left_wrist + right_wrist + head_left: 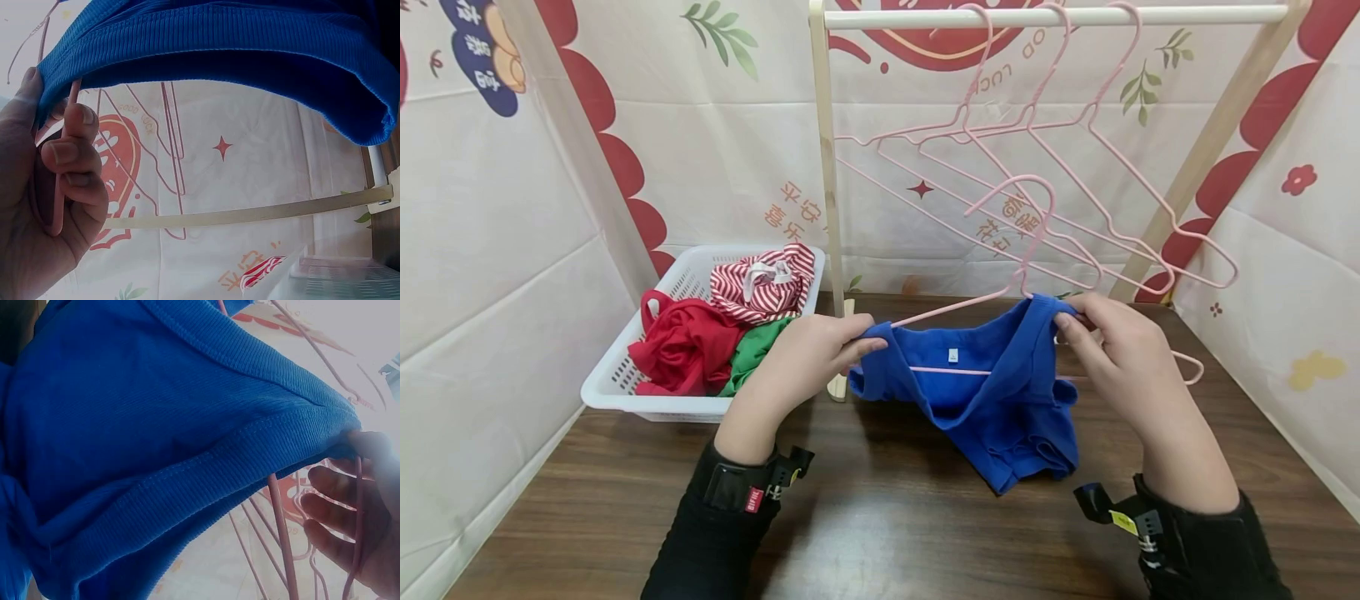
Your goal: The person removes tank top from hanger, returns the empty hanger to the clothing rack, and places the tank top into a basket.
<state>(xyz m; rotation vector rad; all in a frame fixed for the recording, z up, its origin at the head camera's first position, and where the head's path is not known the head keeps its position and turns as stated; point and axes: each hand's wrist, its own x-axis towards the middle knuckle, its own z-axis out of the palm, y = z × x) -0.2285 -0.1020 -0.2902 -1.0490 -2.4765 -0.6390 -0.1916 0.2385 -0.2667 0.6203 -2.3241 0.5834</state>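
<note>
A blue sleeveless top [1000,408] with ribbed edges hangs between the two hands over the table. Inside it runs a pink hanger [955,312], its hook rising above the neckline. My left hand [808,354] pinches the top's shoulder at one side; in the left wrist view its fingers [75,153] also curl round the hanger's rounded end. At the other shoulder, my right hand [1116,358] pinches the fabric between thumb and forefinger. The hanger's other end sticks out past that hand. In the right wrist view, the remaining fingers [331,515] lie beside the hanger wire.
A white basket [602,387] at the left holds a red garment [688,346], a red-and-white striped one [767,287] and a green one [756,354]. Behind the hands stands a rack with a white rail [895,18], bearing three pink hangers [1120,150]. Printed cloth walls surround the table [865,533].
</note>
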